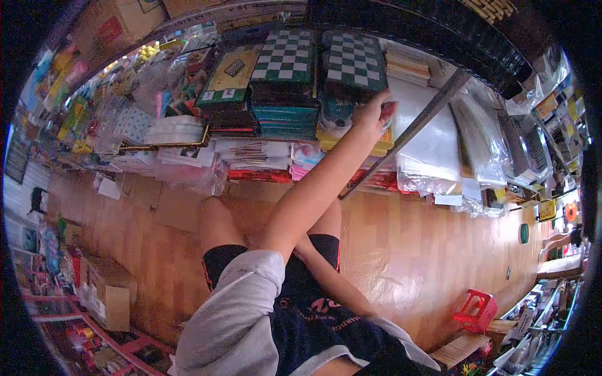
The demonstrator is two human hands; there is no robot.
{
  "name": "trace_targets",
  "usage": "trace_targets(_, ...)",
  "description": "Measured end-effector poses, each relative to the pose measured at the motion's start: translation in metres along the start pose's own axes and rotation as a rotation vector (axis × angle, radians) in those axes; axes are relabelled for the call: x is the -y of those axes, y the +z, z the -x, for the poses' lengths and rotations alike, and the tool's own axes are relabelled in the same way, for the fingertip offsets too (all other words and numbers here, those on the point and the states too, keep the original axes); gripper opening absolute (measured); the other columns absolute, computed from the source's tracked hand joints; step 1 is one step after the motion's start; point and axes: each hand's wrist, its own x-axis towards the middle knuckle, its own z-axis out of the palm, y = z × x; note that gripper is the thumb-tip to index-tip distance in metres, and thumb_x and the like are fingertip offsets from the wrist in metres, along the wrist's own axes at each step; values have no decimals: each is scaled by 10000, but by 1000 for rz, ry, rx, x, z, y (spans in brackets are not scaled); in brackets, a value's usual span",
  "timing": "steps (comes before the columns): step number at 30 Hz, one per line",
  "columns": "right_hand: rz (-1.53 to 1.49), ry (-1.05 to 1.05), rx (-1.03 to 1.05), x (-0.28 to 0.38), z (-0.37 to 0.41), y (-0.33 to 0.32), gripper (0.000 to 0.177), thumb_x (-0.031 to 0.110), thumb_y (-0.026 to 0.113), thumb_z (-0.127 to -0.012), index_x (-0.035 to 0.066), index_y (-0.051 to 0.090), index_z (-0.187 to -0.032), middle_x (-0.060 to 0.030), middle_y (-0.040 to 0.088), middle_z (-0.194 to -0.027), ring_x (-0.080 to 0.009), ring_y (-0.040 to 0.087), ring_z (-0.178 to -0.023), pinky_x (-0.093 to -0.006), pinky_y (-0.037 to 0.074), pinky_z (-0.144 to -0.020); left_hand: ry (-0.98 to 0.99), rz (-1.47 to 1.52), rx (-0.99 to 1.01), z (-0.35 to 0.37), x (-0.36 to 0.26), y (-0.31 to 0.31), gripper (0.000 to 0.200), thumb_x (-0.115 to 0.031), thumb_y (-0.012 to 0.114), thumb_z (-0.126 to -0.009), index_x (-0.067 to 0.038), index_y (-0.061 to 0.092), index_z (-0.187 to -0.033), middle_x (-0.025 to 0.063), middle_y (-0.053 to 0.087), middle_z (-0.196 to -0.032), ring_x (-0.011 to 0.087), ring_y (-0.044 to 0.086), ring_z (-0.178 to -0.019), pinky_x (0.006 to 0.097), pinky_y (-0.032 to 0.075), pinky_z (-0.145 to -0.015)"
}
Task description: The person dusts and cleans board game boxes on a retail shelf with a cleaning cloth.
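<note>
My left hand (375, 114) reaches to the shelf, at the near right corner of a green-and-white checkered box (354, 59). Its fingers look curled, and a small reddish patch shows by them; I cannot make out what they hold. Just behind the wrist is a clear-wrapped pack (335, 113), partly covered. To the left stands a stack of similar checkered boxes (283, 56), with a yellowish box (229, 72) beside it. My right hand (303, 245) rests low by my lap; my left forearm hides most of it, fingers included.
A metal post (417, 119) slants down right of my left hand. Beyond it lie clear plastic packs (429, 135). A black crate (439, 37) overhangs the shelf. On the wooden floor stand a red stool (475, 311) and a cardboard box (108, 291). Part of another person (560, 241) shows far right.
</note>
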Motion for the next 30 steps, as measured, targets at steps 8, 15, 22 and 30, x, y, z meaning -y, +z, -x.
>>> trace_targets(8, 11, -45, -56, 0, 5, -4, 360, 93, 543, -767, -24, 446, -1093, -94, 539, -1000, -188, 514, -896, -293, 420, -755, -30, 46, 1, -13, -7, 7, 159, -146, 596, -728, -5, 525, -745, 118, 549, -666, 173, 566, -553, 262, 505, -495)
trace_targets(15, 168, 98, -149, 33, 17, 24, 285, 39, 540, -730, -6, 495, -1008, -79, 567, -884, -160, 541, -756, -254, 436, -655, -28, -327, 6, -23, -44, -2, 357, -384, 510, -784, -29, 553, -790, 115, 576, -657, 146, 560, -524, 258, 486, -465)
trace_targets(22, -6, 168, -80, 20, 4, 2, 328, 28, 495, -752, 0, 452, -1076, -94, 561, -873, -172, 556, -730, -269, 457, -638, 537, -1259, 215, 59, -112, -16, 485, -484, 532, -733, -14, 559, -850, 125, 606, -738, 138, 555, -563, 270, 420, -434)
trace_targets(30, 53, 126, -2, 39, 2, 27, 318, 18, 482, -748, -14, 463, -1064, -90, 566, -898, -179, 560, -785, -274, 460, -685, 1116, -2433, -96, 51, -172, -84, 939, -699, 527, -534, -77, 351, -1215, 171, 330, -1250, 346, 279, -1173, 562, 206, -911)
